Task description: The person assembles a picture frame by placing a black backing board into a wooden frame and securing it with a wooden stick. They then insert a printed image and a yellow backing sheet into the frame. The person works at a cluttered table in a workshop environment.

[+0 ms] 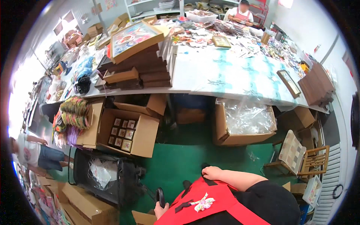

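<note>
Green flooring (187, 157) runs under a long white tabletop (210, 75) with pale blue print, crowded at its far end with loose pictures. At far left another person (33, 153) in a white top and blue shorts bends low. Beside them an open brown cardboard box (144, 137) holds rows of small framed pictures (122, 134); above it, on the tabletop, sits a stack of dark brown wooden frames (144, 69). Low in the middle, the left hand (160, 209) has its grip closed around a black loop handle (160, 195), next to a black cart (101, 174). The right hand (212, 173) rests against the red apron (213, 206); whether its grip is spread or closed cannot be told. Further right stands a wooden chair (302, 157) with a checked cushion.
</note>
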Demonstrator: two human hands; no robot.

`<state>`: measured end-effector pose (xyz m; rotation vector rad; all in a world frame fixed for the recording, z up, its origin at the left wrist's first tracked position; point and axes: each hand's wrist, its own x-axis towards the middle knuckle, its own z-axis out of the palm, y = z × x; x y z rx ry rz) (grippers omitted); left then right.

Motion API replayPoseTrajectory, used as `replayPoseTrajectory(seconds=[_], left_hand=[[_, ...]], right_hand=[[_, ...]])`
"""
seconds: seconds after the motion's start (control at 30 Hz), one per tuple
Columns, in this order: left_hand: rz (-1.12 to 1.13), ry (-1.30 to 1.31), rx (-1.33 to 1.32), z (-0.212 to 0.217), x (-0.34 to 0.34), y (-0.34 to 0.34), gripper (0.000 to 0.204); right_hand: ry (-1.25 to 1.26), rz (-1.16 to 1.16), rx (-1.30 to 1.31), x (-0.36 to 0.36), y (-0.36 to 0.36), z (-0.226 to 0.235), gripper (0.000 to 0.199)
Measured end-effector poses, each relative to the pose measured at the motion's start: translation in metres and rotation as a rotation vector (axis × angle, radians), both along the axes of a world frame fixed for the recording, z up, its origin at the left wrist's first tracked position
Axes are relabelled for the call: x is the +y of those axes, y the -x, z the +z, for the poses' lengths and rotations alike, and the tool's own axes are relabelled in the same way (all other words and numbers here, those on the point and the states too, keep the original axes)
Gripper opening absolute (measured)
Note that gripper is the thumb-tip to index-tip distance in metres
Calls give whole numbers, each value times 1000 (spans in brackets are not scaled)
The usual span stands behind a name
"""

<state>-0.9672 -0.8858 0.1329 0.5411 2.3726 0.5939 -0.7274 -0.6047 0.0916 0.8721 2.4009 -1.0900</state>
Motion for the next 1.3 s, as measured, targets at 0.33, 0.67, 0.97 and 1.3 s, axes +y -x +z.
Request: replayPoseTrajectory(seconds=[0.33, 0.67, 0.97, 1.3], left_hand=[[-7, 228, -20, 18, 44, -96, 38], [4, 57, 155, -43, 26, -139, 43], [1, 10, 355, 30, 87, -114, 44], [-227, 179, 61, -32, 97, -164, 56]], right_hand=[[52, -217, -75, 50, -157, -28, 23], [73, -502, -293, 81, -375, -71, 18], [106, -669, -301, 31, -421, -103, 21], [85, -680, -189, -3, -400, -81, 22]])
